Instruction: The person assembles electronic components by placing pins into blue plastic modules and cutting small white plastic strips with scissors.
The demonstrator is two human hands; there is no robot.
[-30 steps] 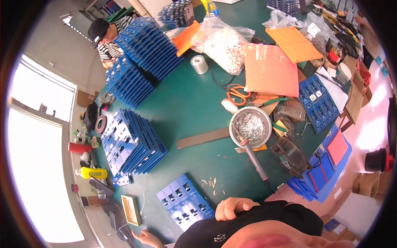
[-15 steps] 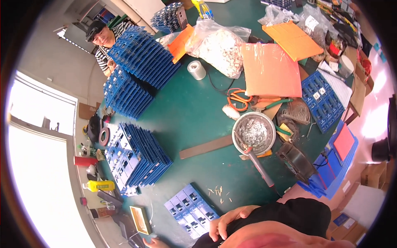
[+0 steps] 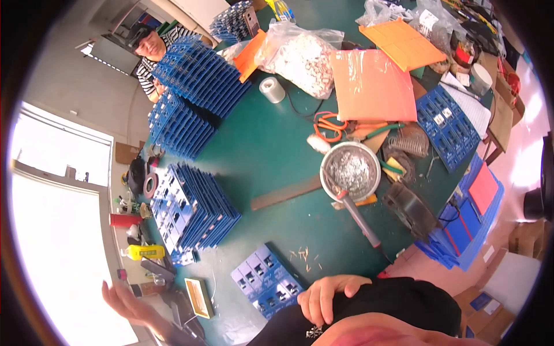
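Note:
At the lower left my left hand [image 3: 124,304] is raised beside the table, its fingers spread and nothing in it. My right hand [image 3: 326,295] lies at the near edge, close against my black clothing. Its fingers bend downward with the thumb apart, and no held thing shows. Just left of that hand a blue circuit board panel [image 3: 265,278] with rows of small black parts lies flat on the table. Several thin, light-coloured pins [image 3: 304,256] are scattered beyond the panel. A small open yellow-rimmed box [image 3: 199,297] is nearest to my left hand.
Stacks of blue boards [image 3: 199,205] stand at the left, with more blue stacks [image 3: 199,75] behind. A soldering iron [image 3: 359,219] rests across a metal bowl [image 3: 351,171] of silvery bits. Orange-handled scissors [image 3: 329,126] lie beyond it. Another person [image 3: 151,52] is at the far left.
My left hand has risen and moved left, away from the small box. My right hand stays near the panel, shifted slightly right. The whole view has shifted a little.

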